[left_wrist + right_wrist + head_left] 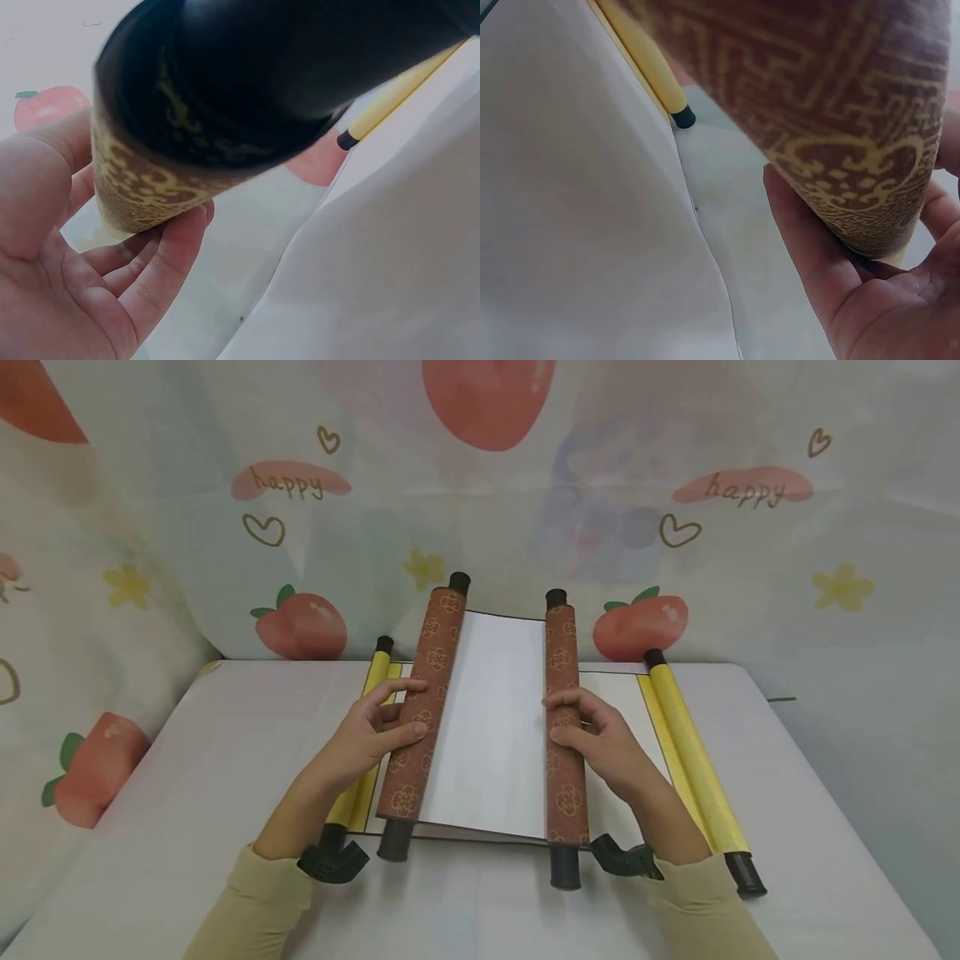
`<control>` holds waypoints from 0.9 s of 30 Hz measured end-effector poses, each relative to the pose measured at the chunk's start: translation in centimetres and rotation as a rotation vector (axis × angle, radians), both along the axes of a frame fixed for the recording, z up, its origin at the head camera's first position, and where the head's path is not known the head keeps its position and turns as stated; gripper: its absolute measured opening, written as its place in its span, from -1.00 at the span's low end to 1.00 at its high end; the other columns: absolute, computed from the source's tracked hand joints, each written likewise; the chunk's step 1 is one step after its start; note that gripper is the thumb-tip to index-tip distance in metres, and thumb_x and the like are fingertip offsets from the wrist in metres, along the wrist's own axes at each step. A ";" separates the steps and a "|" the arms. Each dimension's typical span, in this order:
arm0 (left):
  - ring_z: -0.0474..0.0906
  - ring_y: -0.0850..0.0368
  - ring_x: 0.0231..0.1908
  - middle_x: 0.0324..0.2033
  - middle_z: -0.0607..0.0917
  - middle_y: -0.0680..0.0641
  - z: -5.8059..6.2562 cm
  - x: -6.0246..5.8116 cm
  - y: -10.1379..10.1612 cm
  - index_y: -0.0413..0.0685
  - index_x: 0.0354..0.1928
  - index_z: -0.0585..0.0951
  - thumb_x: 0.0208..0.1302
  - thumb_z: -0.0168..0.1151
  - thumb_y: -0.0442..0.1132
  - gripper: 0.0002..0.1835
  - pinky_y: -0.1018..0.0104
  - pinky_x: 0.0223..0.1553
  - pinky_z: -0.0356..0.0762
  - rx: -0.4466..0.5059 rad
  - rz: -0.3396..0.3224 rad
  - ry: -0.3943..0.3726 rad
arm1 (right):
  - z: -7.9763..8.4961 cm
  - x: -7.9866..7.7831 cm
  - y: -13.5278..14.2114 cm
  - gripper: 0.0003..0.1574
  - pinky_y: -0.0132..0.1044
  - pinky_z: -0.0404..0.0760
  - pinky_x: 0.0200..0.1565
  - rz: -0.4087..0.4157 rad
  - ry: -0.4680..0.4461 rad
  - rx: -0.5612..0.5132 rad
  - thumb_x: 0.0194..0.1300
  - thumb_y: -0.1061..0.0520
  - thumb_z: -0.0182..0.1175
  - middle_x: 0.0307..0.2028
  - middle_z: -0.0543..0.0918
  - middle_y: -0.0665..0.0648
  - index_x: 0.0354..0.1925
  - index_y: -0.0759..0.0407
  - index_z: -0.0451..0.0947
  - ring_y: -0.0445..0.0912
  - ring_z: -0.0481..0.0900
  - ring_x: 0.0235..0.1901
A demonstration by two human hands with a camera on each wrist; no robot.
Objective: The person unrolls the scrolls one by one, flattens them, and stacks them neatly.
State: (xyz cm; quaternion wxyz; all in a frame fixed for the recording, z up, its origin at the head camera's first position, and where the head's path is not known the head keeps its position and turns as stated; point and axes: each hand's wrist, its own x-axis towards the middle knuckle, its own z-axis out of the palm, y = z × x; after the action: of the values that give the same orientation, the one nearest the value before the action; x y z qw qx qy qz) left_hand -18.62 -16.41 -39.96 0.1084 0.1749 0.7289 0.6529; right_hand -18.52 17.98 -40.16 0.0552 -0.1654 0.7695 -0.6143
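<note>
In the head view, my left hand (375,731) and right hand (603,743) grip the brown scroll's (486,718) left roll (431,668) and right roll (562,664), above the yellow scroll (697,760); the backdrop (465,539) reads "happy" twice. Left wrist: a dark rod end (315,60) hides much of the left roll. Right wrist: the frame crops the right roll.

Two scrolls (487,718) (697,760), two hands (356,739) (611,747)

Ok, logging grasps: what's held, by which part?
A white scroll: left grip on its left brown, gold-patterned roll, right grip on right roll, both mid-length.
</note>
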 end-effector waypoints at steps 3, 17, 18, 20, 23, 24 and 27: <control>0.58 -0.07 0.01 0.19 0.49 -0.18 0.1 0.0 0.0 0.20 0.35 0.39 0.37 0.29 -0.25 -0.44 0.18 -0.12 0.63 0.000 -0.001 0.003 | 0.1 0.0 0.1 -0.64 -0.31 0.57 -0.13 0.007 0.015 0.013 0.40 0.28 0.15 0.12 0.50 0.21 0.14 0.25 0.46 -0.04 0.48 -0.08; 0.58 -0.07 0.04 0.18 0.51 -0.21 0.4 0.2 -0.2 0.19 0.35 0.39 0.37 0.29 -0.25 -0.45 0.17 -0.13 0.64 0.010 -0.005 0.000 | 0.4 0.0 0.3 -0.34 -0.13 0.66 -0.10 0.017 -0.076 0.003 0.39 0.29 0.13 0.28 0.34 0.30 0.39 0.04 0.29 0.17 0.52 0.05; 0.58 -0.07 0.04 0.18 0.51 -0.21 0.4 0.2 -0.3 0.19 0.36 0.39 0.37 0.28 -0.25 -0.45 0.17 -0.13 0.64 0.009 -0.004 0.000 | 0.4 0.0 0.3 -0.32 -0.12 0.66 -0.10 0.018 -0.084 0.001 0.39 0.29 0.13 0.29 0.33 0.31 0.41 0.02 0.28 0.17 0.52 0.05; 0.58 -0.07 0.04 0.17 0.51 -0.21 0.4 0.2 -0.3 0.19 0.36 0.39 0.37 0.29 -0.24 -0.44 0.16 -0.12 0.64 0.008 -0.002 -0.003 | 0.4 0.0 0.4 -0.32 -0.11 0.67 -0.12 0.017 -0.091 0.009 0.39 0.28 0.13 0.29 0.33 0.31 0.42 0.01 0.28 0.16 0.52 0.04; 0.58 -0.07 0.05 0.20 0.50 -0.20 0.4 0.2 -0.4 0.19 0.36 0.39 0.37 0.28 -0.24 -0.44 0.15 -0.11 0.64 0.009 -0.006 -0.004 | 0.4 -0.1 0.6 -0.38 -0.15 0.65 -0.13 0.011 -0.092 0.018 0.40 0.28 0.11 0.29 0.34 0.26 0.38 0.04 0.33 0.12 0.52 0.03; 0.58 -0.07 0.05 0.20 0.50 -0.20 0.4 0.2 -0.4 0.19 0.36 0.39 0.38 0.28 -0.24 -0.44 0.14 -0.11 0.64 0.011 -0.006 -0.005 | 0.3 -0.1 0.6 -0.41 -0.16 0.64 -0.15 0.011 -0.089 0.020 0.41 0.28 0.09 0.28 0.36 0.25 0.36 0.06 0.35 0.11 0.52 0.02; 0.58 -0.07 0.06 0.22 0.49 -0.18 0.4 0.2 -0.5 0.19 0.36 0.39 0.38 0.28 -0.24 -0.44 0.15 -0.10 0.64 0.013 -0.004 0.001 | 0.2 -0.2 0.6 -0.49 -0.21 0.62 -0.19 0.014 -0.080 0.017 0.41 0.29 0.07 0.25 0.39 0.21 0.29 0.12 0.39 0.08 0.50 -0.02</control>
State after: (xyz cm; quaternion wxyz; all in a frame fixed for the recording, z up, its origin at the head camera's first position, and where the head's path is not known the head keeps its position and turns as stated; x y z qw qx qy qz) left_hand -18.45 -16.89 -39.54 0.1082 0.1772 0.7244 0.6574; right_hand -18.71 18.61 -39.93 0.0914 -0.1456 0.7707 -0.6136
